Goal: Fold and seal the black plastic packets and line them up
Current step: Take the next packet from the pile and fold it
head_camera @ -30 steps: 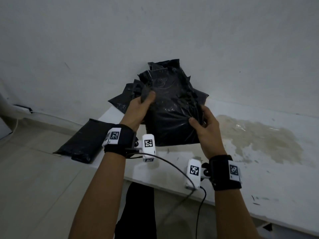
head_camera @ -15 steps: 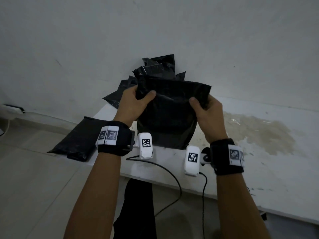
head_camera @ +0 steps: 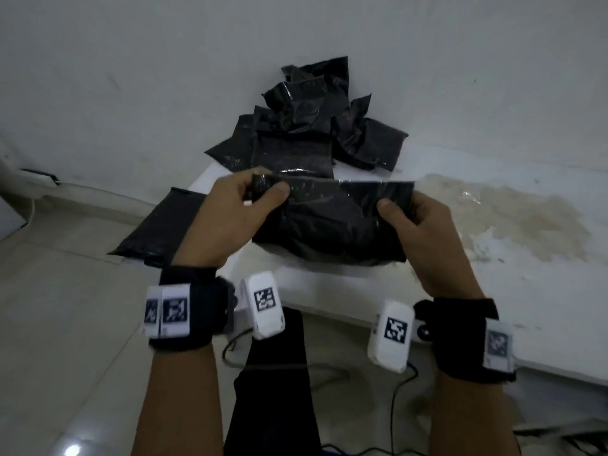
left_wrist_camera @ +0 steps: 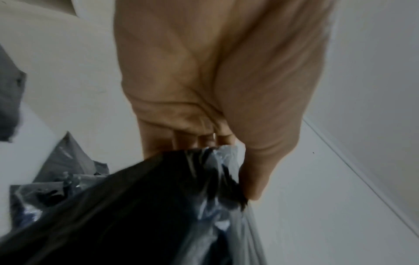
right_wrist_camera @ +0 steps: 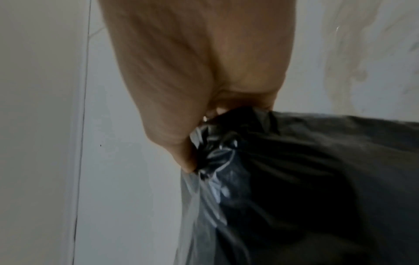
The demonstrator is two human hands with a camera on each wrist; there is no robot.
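Packet in hand: a black plastic packet [head_camera: 329,225] lies across the near part of the white desk [head_camera: 493,291], its top edge turned into a straight fold.
Left hand: the left hand [head_camera: 230,218] pinches the packet's left top corner, thumb on the near face and fingers behind.
Right hand: the right hand [head_camera: 424,235] pinches the right top corner the same way.
Done: one flat packet [head_camera: 161,225] lies at the desk's left end, apparently finished and laid as the start of the line; whether it is sealed cannot be told.
Left: a heap of crumpled packets [head_camera: 309,133] against the wall [head_camera: 131,77] awaits folding.
Progress: early, by my judgement; the fold is formed here, with sealing and placing not yet done.
Desk: a brownish stain [head_camera: 513,218] marks it on the right.
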